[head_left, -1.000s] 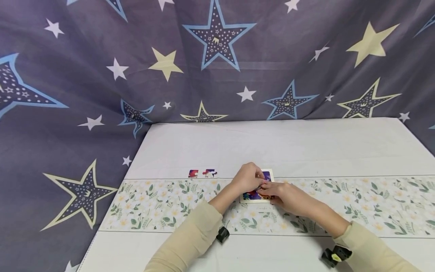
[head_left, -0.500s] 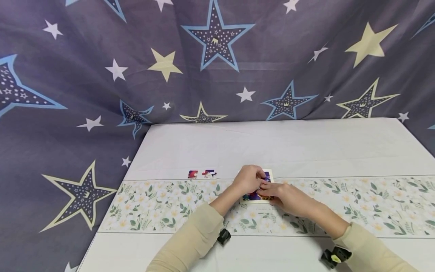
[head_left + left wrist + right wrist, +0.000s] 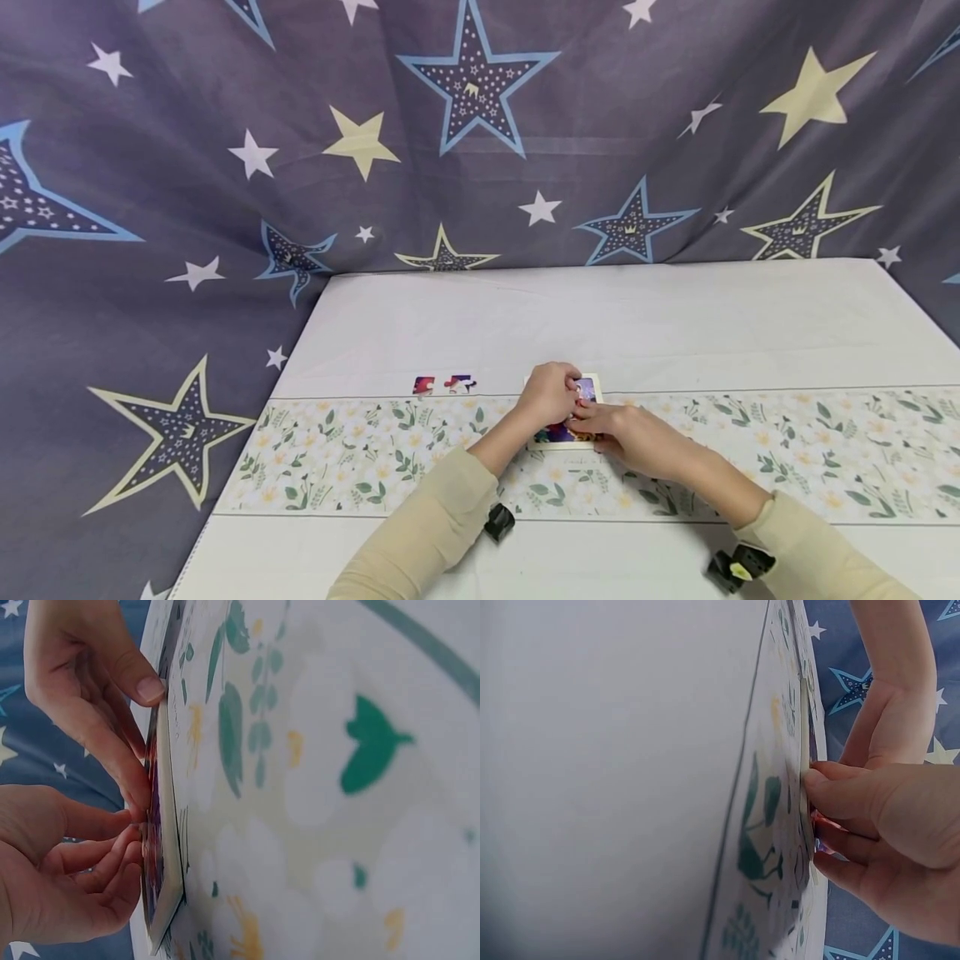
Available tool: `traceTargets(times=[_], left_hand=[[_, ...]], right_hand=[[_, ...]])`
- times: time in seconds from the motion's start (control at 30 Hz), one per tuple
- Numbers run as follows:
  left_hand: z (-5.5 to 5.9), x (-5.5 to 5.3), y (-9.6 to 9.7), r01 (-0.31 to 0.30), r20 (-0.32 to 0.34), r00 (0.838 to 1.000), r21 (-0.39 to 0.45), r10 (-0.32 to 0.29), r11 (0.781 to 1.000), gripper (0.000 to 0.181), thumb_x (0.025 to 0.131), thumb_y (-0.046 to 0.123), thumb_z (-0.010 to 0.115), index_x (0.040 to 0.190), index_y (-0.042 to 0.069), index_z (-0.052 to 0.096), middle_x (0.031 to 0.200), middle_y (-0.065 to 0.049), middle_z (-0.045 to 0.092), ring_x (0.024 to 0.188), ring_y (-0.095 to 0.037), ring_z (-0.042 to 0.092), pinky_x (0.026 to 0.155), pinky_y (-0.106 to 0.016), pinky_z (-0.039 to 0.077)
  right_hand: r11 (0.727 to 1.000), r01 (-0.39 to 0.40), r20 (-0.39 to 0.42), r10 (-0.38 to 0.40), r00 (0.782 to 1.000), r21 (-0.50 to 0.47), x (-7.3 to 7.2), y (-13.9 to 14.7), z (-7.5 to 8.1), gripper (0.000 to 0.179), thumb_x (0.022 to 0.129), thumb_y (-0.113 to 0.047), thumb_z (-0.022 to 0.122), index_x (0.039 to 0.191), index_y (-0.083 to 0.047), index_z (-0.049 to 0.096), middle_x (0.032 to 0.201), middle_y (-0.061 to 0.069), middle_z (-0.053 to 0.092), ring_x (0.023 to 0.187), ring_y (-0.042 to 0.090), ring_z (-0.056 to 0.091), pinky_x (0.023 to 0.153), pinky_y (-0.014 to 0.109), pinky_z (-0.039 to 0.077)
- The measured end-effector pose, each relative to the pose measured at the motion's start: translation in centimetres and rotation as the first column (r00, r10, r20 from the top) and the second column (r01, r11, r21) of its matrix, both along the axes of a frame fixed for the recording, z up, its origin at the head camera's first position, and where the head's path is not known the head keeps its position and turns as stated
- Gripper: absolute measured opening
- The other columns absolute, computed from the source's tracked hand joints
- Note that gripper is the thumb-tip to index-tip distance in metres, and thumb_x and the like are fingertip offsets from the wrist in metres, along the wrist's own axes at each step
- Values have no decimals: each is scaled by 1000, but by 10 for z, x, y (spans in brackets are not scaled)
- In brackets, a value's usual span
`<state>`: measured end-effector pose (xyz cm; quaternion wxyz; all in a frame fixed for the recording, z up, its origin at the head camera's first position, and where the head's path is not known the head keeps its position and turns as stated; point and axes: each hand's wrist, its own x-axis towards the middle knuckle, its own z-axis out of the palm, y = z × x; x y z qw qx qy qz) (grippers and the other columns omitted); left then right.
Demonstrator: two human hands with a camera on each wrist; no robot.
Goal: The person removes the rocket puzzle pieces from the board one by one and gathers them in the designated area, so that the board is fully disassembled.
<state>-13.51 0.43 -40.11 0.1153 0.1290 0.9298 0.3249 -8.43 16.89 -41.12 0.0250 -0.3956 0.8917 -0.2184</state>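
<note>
A small jigsaw puzzle (image 3: pixel 557 433) with a dark purple, colourful picture lies in a cream-edged tray (image 3: pixel 597 388) on the table. Over its upper left part bends my left hand (image 3: pixel 550 393), thumb and fingertips pinched together at a puzzle piece that they mostly cover. In the left wrist view, these fingertips (image 3: pixel 129 825) are right at the picture's surface. From the right, my right hand (image 3: pixel 637 435) holds the puzzle, with its thumb (image 3: pixel 821 787) on the tray's edge and its other fingers over the picture. The fingertips of both hands meet there.
Two loose puzzle pieces lie left of the tray: a red one (image 3: pixel 423 386) and a purple, red and white one (image 3: pixel 460 384). A floral strip (image 3: pixel 337 454) crosses the white table cover (image 3: pixel 675 325). A starry curtain (image 3: pixel 570 100) hangs behind.
My left hand has shifted slightly at the puzzle, and more of the purple picture shows beside its fingers. The right hand keeps its place, and the loose pieces lie as before.
</note>
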Motion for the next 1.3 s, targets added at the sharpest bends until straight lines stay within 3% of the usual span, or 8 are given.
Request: traceTargets(times=[0.3,0.53,0.63,0.97,1.3], left_hand=[[-2,-4,-5,-33,12,999,79,32,996,24,89,6,63,111,7,72,85,-6,71,63,-7,54,53,-16,39],[-2,-7,-6,-41,-17,999,56,42,998,20,90,8,62,106,9,74,96,-4,74,82,-11,65,69,-18,50],[-2,-7,-6,-39,-25,999,66,40,997,18,90,8,63,104,9,74,95,-5,74,83,-12,66,70,-20,51],[-2,-11,-3,-86,5,996,177,87,980,12,88,6,63,91,8,75,85,-7,74,58,-5,52,48,-14,40],[-9,-15,-4,-104,7,994,237,106,966,6,85,10,70,83,10,76,77,-5,72,58,-4,53,47,-15,41]], right_hand=[[1000,11,20,-11,1000,5,-2,-1,-1,42,83,0,69,125,-7,64,134,16,58,124,32,57,90,40,54],[1000,8,36,-9,999,19,-2,-1,-4,42,85,0,68,126,-8,64,136,16,57,125,32,56,88,39,55],[1000,10,33,-10,999,22,-2,-1,-4,42,85,0,68,126,-8,64,136,16,57,125,33,56,86,37,56],[1000,4,38,-4,999,10,0,-1,-2,43,85,2,66,127,-7,62,137,16,56,126,33,54,86,37,56],[1000,-6,34,5,999,13,1,0,-3,41,88,0,64,128,-5,61,138,17,54,128,34,53,91,40,53]])
